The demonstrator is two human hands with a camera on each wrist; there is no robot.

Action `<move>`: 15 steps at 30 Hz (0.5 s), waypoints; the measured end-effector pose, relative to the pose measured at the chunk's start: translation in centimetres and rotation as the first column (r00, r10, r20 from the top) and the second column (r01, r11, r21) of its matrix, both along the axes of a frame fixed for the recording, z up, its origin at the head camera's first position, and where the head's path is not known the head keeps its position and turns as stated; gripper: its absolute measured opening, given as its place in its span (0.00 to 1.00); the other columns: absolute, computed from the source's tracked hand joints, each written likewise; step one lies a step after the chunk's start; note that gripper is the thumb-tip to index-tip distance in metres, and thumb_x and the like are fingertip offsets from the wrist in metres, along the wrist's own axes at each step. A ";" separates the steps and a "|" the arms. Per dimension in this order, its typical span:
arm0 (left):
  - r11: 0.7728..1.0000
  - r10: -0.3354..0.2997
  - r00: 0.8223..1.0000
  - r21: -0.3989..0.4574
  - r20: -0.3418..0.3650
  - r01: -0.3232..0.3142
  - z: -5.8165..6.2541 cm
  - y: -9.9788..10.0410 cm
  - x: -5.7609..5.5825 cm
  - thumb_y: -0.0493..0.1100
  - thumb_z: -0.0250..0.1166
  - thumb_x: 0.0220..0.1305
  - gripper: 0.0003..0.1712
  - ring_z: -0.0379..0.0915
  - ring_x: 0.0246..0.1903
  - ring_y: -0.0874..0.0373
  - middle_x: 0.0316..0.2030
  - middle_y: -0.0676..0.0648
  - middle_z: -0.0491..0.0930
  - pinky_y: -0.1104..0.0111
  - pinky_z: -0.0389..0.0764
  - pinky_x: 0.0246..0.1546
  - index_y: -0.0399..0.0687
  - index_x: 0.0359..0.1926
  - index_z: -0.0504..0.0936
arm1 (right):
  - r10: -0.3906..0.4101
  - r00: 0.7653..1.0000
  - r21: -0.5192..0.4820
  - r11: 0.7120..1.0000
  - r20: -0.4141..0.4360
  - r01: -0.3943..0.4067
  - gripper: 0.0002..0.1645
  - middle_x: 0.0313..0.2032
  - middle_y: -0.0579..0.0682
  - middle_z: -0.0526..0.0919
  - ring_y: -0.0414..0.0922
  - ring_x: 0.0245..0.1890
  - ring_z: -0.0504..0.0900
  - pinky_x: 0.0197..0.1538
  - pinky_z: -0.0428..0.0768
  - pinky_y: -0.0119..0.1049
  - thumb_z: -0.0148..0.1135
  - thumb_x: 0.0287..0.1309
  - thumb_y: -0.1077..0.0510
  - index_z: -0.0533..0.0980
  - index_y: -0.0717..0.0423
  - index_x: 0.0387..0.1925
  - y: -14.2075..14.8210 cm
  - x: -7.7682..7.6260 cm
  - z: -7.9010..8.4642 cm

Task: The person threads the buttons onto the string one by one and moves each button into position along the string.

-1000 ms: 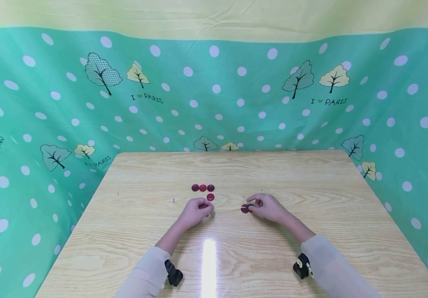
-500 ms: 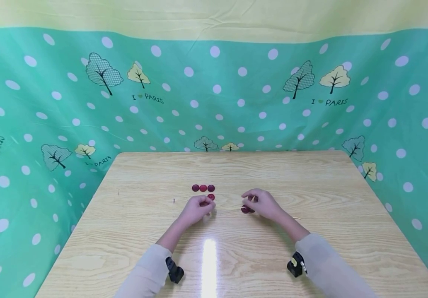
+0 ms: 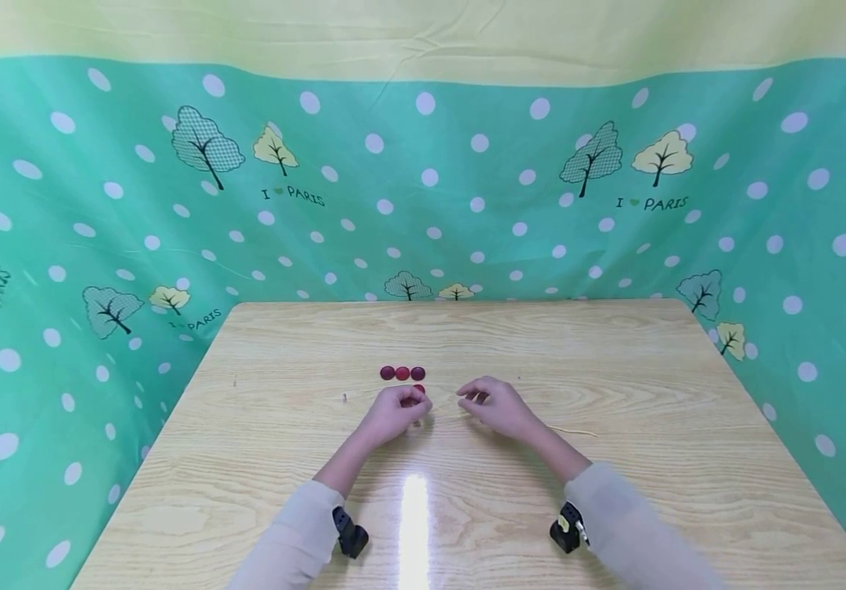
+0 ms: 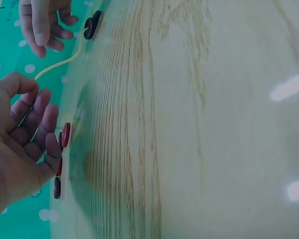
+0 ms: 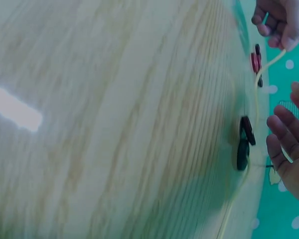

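My left hand (image 3: 391, 414) pinches the end of a thin yellow cord (image 4: 65, 60) between thumb and forefinger, above the table. The cord runs down to two dark buttons (image 5: 242, 155) lying against each other on the wood, and comes out again beyond them. My right hand (image 3: 499, 408) hovers over those buttons with its fingers loosely bent and holds nothing; it hides them in the head view. Just beyond my left fingers lies a red button (image 3: 418, 388), partly covered. Behind it sits a row of a dark button (image 3: 387, 373), a red one (image 3: 402, 374) and another dark one (image 3: 418, 374).
The cord's other end (image 3: 576, 431) trails on the wooden table (image 3: 305, 344) to the right of my right hand. A green dotted cloth (image 3: 430, 205) hangs around the table's back and sides. A bright light reflection (image 3: 413, 533) shows on the near part of the tabletop.
My right hand has lifted off the two strung buttons and moved left, towards my left hand. The left hand, pinching throughout, has shifted slightly right and now covers more of the red button.
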State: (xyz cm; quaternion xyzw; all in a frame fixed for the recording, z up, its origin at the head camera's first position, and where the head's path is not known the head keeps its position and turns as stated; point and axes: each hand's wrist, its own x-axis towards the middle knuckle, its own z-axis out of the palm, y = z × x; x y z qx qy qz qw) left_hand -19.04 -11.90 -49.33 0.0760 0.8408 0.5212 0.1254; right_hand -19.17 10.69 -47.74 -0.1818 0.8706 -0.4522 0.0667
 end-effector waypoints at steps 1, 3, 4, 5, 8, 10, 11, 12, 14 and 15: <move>1.000 -0.005 1.000 -0.004 -0.006 0.005 0.1 0.0 0.0 0.47 0.63 0.59 0.11 0.79 0.28 0.54 0.32 0.48 0.82 0.69 0.78 0.28 0.45 0.38 0.82 | 0.003 1.000 -0.002 1.000 0.003 -0.003 0.13 0.37 0.50 0.81 0.42 0.36 0.78 0.35 0.77 0.27 0.61 0.58 0.58 0.80 0.60 0.43 -0.2 0.1 0.0; 1.000 -0.010 1.000 -0.010 -0.013 0.010 0.2 0.1 0.0 0.47 0.63 0.59 0.11 0.79 0.29 0.54 0.32 0.49 0.82 0.70 0.77 0.28 0.46 0.38 0.82 | 0.008 1.000 -0.012 1.000 0.010 -0.008 0.13 0.38 0.50 0.82 0.42 0.37 0.78 0.38 0.77 0.27 0.61 0.58 0.57 0.80 0.59 0.43 -0.5 0.2 0.1; 1.000 -0.011 1.000 -0.015 -0.017 0.011 0.3 0.2 0.0 0.47 0.63 0.59 0.11 0.78 0.29 0.54 0.32 0.49 0.82 0.70 0.77 0.28 0.46 0.38 0.82 | 0.010 1.000 -0.019 1.000 0.015 -0.010 0.13 0.39 0.50 0.82 0.42 0.38 0.78 0.38 0.77 0.28 0.61 0.58 0.57 0.80 0.59 0.44 -0.7 0.3 0.1; 1.000 -0.011 1.000 -0.015 -0.020 0.011 0.3 0.2 0.0 0.47 0.63 0.59 0.10 0.78 0.29 0.53 0.32 0.49 0.81 0.71 0.77 0.27 0.46 0.38 0.82 | 0.010 1.000 -0.027 1.000 0.021 -0.010 0.14 0.40 0.50 0.82 0.43 0.38 0.79 0.39 0.78 0.28 0.62 0.58 0.57 0.80 0.59 0.44 -0.9 0.4 0.2; 1.000 -0.013 1.000 -0.016 -0.023 0.012 0.5 0.3 0.0 0.46 0.63 0.59 0.10 0.78 0.29 0.53 0.31 0.50 0.81 0.71 0.76 0.27 0.46 0.37 0.82 | 0.017 0.999 -0.052 0.999 0.031 -0.016 0.15 0.43 0.52 0.82 0.44 0.40 0.79 0.39 0.78 0.28 0.61 0.58 0.57 0.79 0.60 0.45 -1.2 0.5 0.2; 1.000 -0.020 0.999 -0.015 -0.031 0.019 0.6 0.4 0.1 0.46 0.63 0.59 0.10 0.77 0.29 0.55 0.31 0.50 0.81 0.72 0.76 0.28 0.46 0.37 0.82 | 0.017 0.999 -0.056 0.998 0.038 -0.015 0.15 0.44 0.53 0.82 0.44 0.40 0.80 0.40 0.78 0.28 0.61 0.58 0.57 0.79 0.60 0.46 -1.4 0.6 0.1; 1.000 -0.022 0.999 -0.016 -0.033 0.022 0.7 0.4 0.1 0.46 0.63 0.59 0.10 0.77 0.29 0.56 0.31 0.50 0.81 0.72 0.76 0.28 0.46 0.38 0.82 | 0.017 0.999 -0.062 0.998 0.042 -0.015 0.15 0.45 0.54 0.82 0.45 0.41 0.80 0.40 0.79 0.29 0.61 0.58 0.57 0.79 0.60 0.46 -1.5 0.6 0.1; 0.999 -0.025 0.999 -0.020 -0.037 0.025 0.7 0.5 0.1 0.46 0.63 0.59 0.10 0.76 0.29 0.58 0.31 0.50 0.81 0.72 0.76 0.28 0.46 0.38 0.82 | 0.016 0.999 -0.063 0.998 0.044 -0.014 0.15 0.45 0.54 0.82 0.45 0.41 0.80 0.41 0.79 0.29 0.62 0.58 0.57 0.79 0.60 0.46 -1.6 0.7 0.1; 0.999 -0.033 0.998 -0.028 -0.050 0.032 0.8 0.6 0.1 0.47 0.63 0.59 0.11 0.75 0.28 0.60 0.31 0.50 0.81 0.72 0.76 0.29 0.46 0.38 0.82 | 0.012 0.999 -0.061 0.998 0.046 -0.010 0.15 0.45 0.54 0.82 0.45 0.42 0.80 0.42 0.79 0.30 0.62 0.58 0.57 0.79 0.59 0.45 -1.8 0.7 0.1; 0.999 -0.034 0.998 -0.033 -0.055 0.032 0.8 0.6 0.0 0.47 0.63 0.60 0.11 0.74 0.28 0.61 0.31 0.50 0.81 0.72 0.76 0.29 0.46 0.38 0.82 | 0.010 0.999 -0.060 0.998 0.043 -0.008 0.14 0.45 0.53 0.83 0.45 0.42 0.80 0.42 0.79 0.31 0.62 0.58 0.56 0.79 0.58 0.45 -1.9 0.7 0.0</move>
